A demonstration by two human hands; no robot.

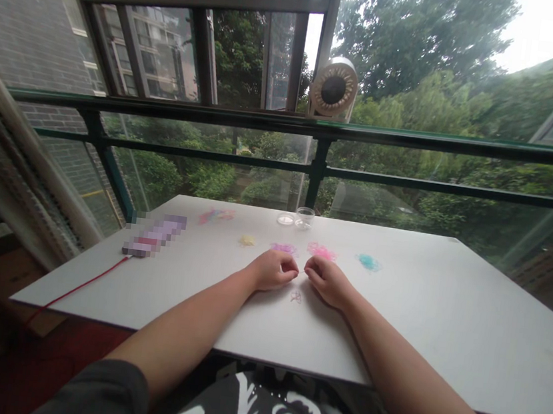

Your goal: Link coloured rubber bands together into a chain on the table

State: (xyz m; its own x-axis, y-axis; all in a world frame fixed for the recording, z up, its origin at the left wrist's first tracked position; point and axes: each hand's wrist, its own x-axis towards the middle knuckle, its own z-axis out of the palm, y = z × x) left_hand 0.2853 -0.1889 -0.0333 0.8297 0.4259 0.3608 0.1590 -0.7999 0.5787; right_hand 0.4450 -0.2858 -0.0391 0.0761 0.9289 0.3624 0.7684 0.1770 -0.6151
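Observation:
My left hand (274, 271) rests on the white table (185, 296), its thumb and fingers closed in a pinch. Close beside it, my right hand (326, 282) is pinched as well, the fingertips nearly meeting. Whatever lies between the fingertips is too small to make out. Just beyond the left hand is a purple pile (284, 247) of thin loops, like small rubber bands. A pink pile (322, 250) lies beyond the right hand. Between my wrists sits a small brownish cluster (296, 297) of loops. A yellow pile (247, 240) and a teal pile (368, 262) flank these.
A mixed-colour pile (217, 215) lies at the back left. A clear round container (304, 218) stands at the back edge beside its lid (286, 219). A blurred-out purple device (156, 235) with a red cable (83, 285) lies left. Behind the railing edge is a fan (334, 88).

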